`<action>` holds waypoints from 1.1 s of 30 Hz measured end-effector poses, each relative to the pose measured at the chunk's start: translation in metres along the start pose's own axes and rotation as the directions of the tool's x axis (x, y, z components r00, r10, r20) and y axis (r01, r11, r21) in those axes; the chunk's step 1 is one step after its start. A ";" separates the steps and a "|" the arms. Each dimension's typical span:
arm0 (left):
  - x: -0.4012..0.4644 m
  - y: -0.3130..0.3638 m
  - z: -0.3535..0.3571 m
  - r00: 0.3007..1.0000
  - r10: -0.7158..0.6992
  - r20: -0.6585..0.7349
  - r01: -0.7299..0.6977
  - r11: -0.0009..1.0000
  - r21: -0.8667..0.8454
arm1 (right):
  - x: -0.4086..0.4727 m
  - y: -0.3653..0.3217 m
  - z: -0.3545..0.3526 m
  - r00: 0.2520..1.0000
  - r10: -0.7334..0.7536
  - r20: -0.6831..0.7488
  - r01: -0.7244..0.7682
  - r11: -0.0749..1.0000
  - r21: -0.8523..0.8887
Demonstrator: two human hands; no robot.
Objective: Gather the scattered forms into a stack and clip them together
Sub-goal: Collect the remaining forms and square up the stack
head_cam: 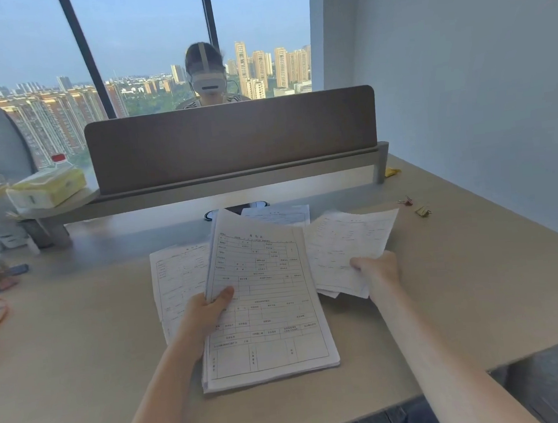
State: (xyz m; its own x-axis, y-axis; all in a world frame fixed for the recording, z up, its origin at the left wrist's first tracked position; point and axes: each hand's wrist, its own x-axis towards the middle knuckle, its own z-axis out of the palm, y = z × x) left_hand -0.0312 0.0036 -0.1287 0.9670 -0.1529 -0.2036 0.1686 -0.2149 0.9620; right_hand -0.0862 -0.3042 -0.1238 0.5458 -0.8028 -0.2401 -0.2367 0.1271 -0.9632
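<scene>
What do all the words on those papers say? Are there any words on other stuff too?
Stack of forms gripped by the left hand: printed table with a heading and many labels, too small and blurred to read.
Sheet pinched by the right hand: blurred, unreadable.
Sheets lying on the desk: print too faint to read.
Yellow tissue pack: no legible label.

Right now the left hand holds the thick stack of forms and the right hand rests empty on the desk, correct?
Not quite. The left hand does hold the stack of forms, but the right hand isn't empty: the head view shows it gripping a loose form.
</scene>
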 end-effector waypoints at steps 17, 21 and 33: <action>-0.008 0.015 -0.041 0.997 -0.028 -0.073 0.016 0.988 -0.153 | 0.001 -0.012 0.010 0.975 -0.131 0.180 0.125 0.991 0.046; -0.007 0.011 -0.057 0.993 -0.051 -0.111 0.031 0.984 -0.176 | -0.004 -0.017 0.022 0.955 -0.145 0.257 0.143 0.989 0.025; -0.006 0.000 -0.070 0.984 -0.125 -0.131 0.097 0.975 -0.202 | -0.018 -0.018 0.067 0.920 -0.120 0.374 0.243 0.922 -0.302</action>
State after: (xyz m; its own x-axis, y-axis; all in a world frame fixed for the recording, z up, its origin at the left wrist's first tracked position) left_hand -0.0233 0.0717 -0.1152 0.9550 0.0026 -0.2967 0.2967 -0.0293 0.9545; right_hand -0.0380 -0.2531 -0.1103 0.8310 -0.5355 -0.1507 -0.3285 -0.2538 -0.9097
